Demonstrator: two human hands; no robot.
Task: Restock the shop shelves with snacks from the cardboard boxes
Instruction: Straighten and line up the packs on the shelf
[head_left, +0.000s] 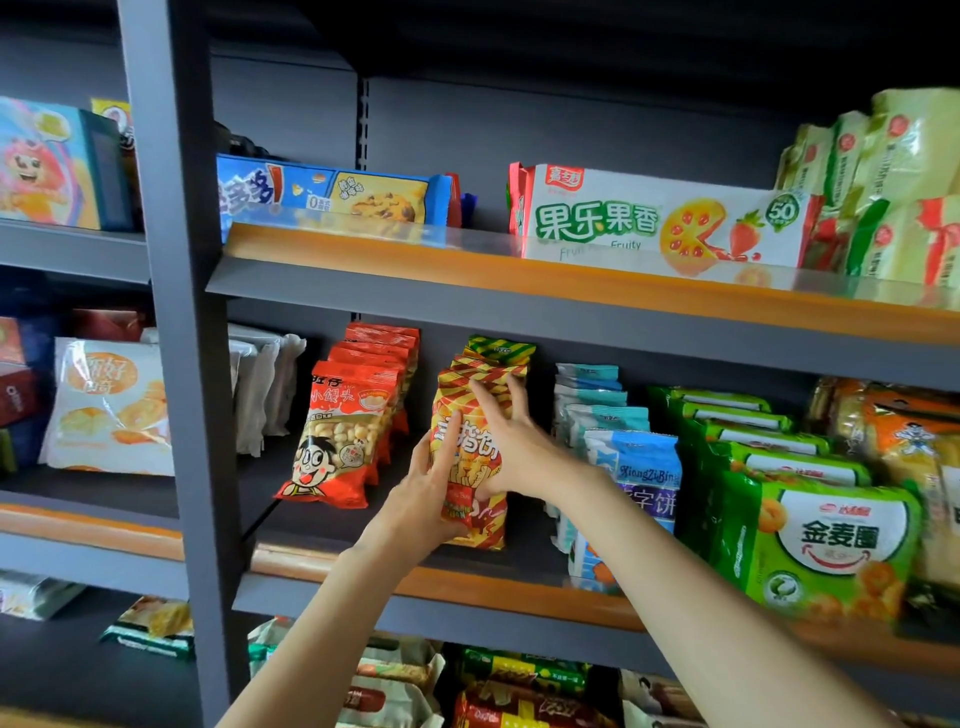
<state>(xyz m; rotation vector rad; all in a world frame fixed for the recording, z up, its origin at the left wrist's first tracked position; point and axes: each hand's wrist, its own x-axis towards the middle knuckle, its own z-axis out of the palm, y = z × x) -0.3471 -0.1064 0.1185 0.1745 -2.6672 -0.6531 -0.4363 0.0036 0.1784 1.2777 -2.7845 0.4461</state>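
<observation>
A red-and-yellow striped snack bag (470, 467) stands upright at the front of a row of like bags on the middle shelf (467, 584). My left hand (426, 491) grips its lower left side, one finger stretched up its front. My right hand (511, 447) lies across its upper right, fingers spread over the top. Both forearms reach up from the bottom of the view. No cardboard box is in view.
Red bags (337, 436) stand left of the striped row, blue-and-white bags (631, 457) and green bags (810, 530) to the right. The top shelf holds a blue cookie pack (332, 195) and a white fruit-biscuit pack (660, 221). A grey upright post (176, 312) stands left.
</observation>
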